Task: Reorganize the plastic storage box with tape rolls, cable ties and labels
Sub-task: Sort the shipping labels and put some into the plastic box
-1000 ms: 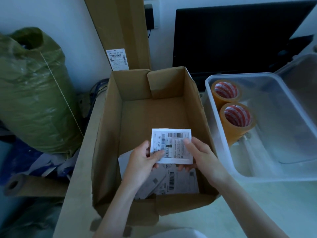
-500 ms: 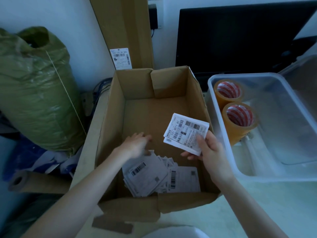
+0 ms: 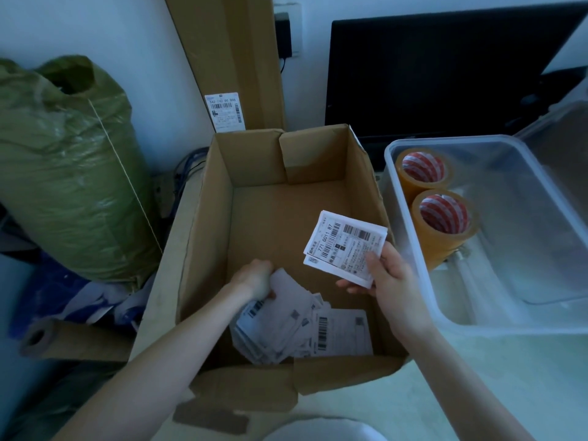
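Pinching a small label stack (image 3: 345,246) in the right hand (image 3: 389,275) above the cardboard box's (image 3: 203,249) right wall; left hand (image 3: 254,278) curled, gripping loose labels (image 3: 286,326) at its near edge.

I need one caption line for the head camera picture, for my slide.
Right hand holds a label stack above the cardboard box; left hand reaches into loose labels inside.
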`<state>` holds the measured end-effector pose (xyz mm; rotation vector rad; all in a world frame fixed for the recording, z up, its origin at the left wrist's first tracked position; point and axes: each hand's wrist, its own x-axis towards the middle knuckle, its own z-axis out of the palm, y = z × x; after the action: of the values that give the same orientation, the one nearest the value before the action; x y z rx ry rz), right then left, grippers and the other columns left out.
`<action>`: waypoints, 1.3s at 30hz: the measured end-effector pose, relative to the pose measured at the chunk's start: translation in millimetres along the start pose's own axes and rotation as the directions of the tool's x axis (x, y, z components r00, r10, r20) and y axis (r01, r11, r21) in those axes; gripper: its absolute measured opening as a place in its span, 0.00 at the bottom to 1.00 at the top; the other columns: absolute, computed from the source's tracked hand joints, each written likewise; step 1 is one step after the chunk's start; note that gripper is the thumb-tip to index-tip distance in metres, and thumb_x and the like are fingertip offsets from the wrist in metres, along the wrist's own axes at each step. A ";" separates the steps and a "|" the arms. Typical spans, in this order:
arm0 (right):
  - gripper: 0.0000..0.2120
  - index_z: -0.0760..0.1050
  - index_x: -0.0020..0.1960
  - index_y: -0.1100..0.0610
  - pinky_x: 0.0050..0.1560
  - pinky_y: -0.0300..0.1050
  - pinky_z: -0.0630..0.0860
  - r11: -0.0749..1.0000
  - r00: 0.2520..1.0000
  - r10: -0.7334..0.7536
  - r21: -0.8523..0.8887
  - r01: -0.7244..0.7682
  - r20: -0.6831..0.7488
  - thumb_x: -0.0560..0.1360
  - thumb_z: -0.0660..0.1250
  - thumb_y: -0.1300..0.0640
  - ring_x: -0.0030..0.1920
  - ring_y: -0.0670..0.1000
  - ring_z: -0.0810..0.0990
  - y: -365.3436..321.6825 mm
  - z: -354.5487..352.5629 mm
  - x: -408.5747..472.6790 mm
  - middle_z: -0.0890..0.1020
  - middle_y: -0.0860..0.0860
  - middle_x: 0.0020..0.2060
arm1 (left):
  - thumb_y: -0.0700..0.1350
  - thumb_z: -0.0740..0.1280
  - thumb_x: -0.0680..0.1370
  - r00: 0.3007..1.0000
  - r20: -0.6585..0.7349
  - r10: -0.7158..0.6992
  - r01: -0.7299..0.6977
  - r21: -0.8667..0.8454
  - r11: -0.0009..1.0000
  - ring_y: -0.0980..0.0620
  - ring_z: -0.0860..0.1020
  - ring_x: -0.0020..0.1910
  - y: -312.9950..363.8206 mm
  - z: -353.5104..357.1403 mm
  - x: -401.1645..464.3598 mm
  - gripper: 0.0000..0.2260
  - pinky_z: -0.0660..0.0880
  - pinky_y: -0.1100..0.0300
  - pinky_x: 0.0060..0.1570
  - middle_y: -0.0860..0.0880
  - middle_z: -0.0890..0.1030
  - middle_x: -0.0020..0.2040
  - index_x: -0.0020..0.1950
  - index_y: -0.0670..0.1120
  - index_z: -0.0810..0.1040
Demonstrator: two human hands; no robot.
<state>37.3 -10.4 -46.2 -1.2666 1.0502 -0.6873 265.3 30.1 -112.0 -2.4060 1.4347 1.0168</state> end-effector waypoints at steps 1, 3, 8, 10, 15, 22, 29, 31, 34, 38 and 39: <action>0.14 0.70 0.65 0.52 0.42 0.48 0.82 1.000 1.000 0.000 -0.001 0.000 0.001 0.82 0.55 0.56 0.41 0.54 0.85 0.2 0.0 0.3 0.82 0.51 0.54 | 0.45 0.71 0.74 1.000 -0.006 -0.001 0.001 -0.020 1.000 0.48 0.79 0.49 -0.5 -4.5 -0.4 0.11 0.79 0.51 0.51 0.46 0.79 0.52 0.55 0.45 0.76; 0.13 0.70 0.65 0.52 0.41 0.47 0.82 1.000 1.000 -0.005 -0.003 0.005 0.005 0.82 0.54 0.56 0.41 0.54 0.85 0.7 0.1 0.9 0.82 0.51 0.54 | 0.45 0.70 0.75 1.000 -0.017 0.009 -0.010 -0.063 0.998 0.50 0.80 0.46 -1.8 -13.4 -2.1 0.07 0.79 0.52 0.49 0.47 0.80 0.48 0.49 0.45 0.76; 0.13 0.70 0.64 0.51 0.41 0.48 0.82 1.000 1.000 -0.011 -0.014 0.011 0.014 0.82 0.54 0.56 0.42 0.54 0.85 1.4 -0.1 0.9 0.82 0.51 0.53 | 0.47 0.66 0.78 0.998 -0.048 0.033 -0.040 -0.153 0.987 0.50 0.81 0.43 -7.7 -30.4 -7.1 0.06 0.79 0.52 0.46 0.46 0.81 0.45 0.48 0.44 0.76; 0.13 0.70 0.64 0.52 0.41 0.47 0.82 1.000 1.000 -0.012 -0.013 0.012 0.015 0.82 0.54 0.57 0.42 0.54 0.85 1.8 0.3 0.7 0.83 0.51 0.53 | 0.50 0.63 0.79 0.999 -0.037 0.012 -0.018 -0.166 0.986 0.48 0.80 0.39 -8.7 -33.8 -9.3 0.11 0.77 0.52 0.41 0.45 0.80 0.42 0.45 0.43 0.76; 0.13 0.70 0.64 0.52 0.40 0.46 0.81 1.000 1.000 -0.011 -0.012 0.011 0.016 0.82 0.54 0.57 0.41 0.55 0.85 3.2 0.2 1.2 0.83 0.51 0.53 | 0.49 0.66 0.78 0.993 -0.115 0.001 -0.028 -0.232 0.972 0.51 0.69 0.27 -11.8 -48.5 -24.5 0.17 0.64 0.58 0.31 0.46 0.72 0.30 0.32 0.44 0.69; 0.12 0.70 0.64 0.53 0.38 0.45 0.81 0.999 1.000 -0.018 -0.049 0.018 0.008 0.82 0.54 0.57 0.41 0.54 0.85 4.4 0.5 1.5 0.83 0.51 0.52 | 0.45 0.66 0.78 0.929 -0.370 -0.018 -0.180 -0.492 0.852 0.52 0.81 0.44 -18.4 -73.7 -55.1 0.06 0.76 0.55 0.42 0.49 0.83 0.46 0.49 0.45 0.80; 0.11 0.69 0.62 0.51 0.39 0.43 0.82 0.961 1.000 -0.004 -0.277 0.011 0.025 0.83 0.53 0.56 0.41 0.49 0.84 8.3 3.6 1.9 0.82 0.50 0.50 | 0.45 0.66 0.79 0.910 -0.407 -0.083 -0.281 -0.751 0.598 0.54 0.80 0.50 -20.9 -88.3 -79.3 0.08 0.77 0.56 0.49 0.55 0.81 0.50 0.58 0.52 0.77; 0.10 0.70 0.61 0.50 0.39 0.43 0.82 0.957 0.999 0.017 -0.290 -0.004 0.042 0.83 0.53 0.55 0.41 0.49 0.84 6.9 4.4 1.3 0.81 0.49 0.49 | 0.43 0.66 0.78 0.921 -0.382 -0.073 -0.291 -0.802 0.522 0.53 0.79 0.52 -19.7 -90.9 -82.3 0.10 0.77 0.55 0.50 0.52 0.81 0.52 0.59 0.52 0.76; 0.10 0.72 0.56 0.47 0.40 0.44 0.83 0.980 0.994 0.070 -0.189 -0.053 0.085 0.83 0.53 0.55 0.42 0.50 0.85 1.0 4.2 -0.7 0.83 0.48 0.47 | 0.42 0.65 0.78 0.950 -0.311 0.019 -0.285 -0.844 0.453 0.52 0.80 0.53 -18.2 -91.5 -81.7 0.12 0.78 0.54 0.50 0.50 0.81 0.54 0.61 0.52 0.76; 0.11 0.75 0.56 0.47 0.40 0.46 0.82 0.995 0.981 0.103 -0.018 -0.101 0.166 0.82 0.55 0.57 0.44 0.54 0.85 -5.5 1.6 -3.3 0.85 0.51 0.45 | 0.40 0.67 0.77 0.965 -0.243 0.095 -0.255 -0.809 0.529 0.54 0.82 0.50 -15.7 -87.1 -71.7 0.13 0.78 0.59 0.43 0.53 0.84 0.50 0.59 0.52 0.76; 0.11 0.75 0.56 0.48 0.38 0.45 0.82 0.996 0.982 0.088 0.004 -0.090 0.165 0.82 0.55 0.57 0.43 0.54 0.85 -5.9 1.0 -3.4 0.85 0.52 0.45 | 0.40 0.68 0.76 0.966 -0.239 0.100 -0.253 -0.792 0.555 0.55 0.83 0.48 -13.9 -86.3 -69.1 0.13 0.79 0.58 0.43 0.54 0.84 0.49 0.58 0.52 0.76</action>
<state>37.6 -8.2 -39.7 -1.2374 0.9598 -0.5110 296.0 47.7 -6.4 -3.0502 1.4839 1.9421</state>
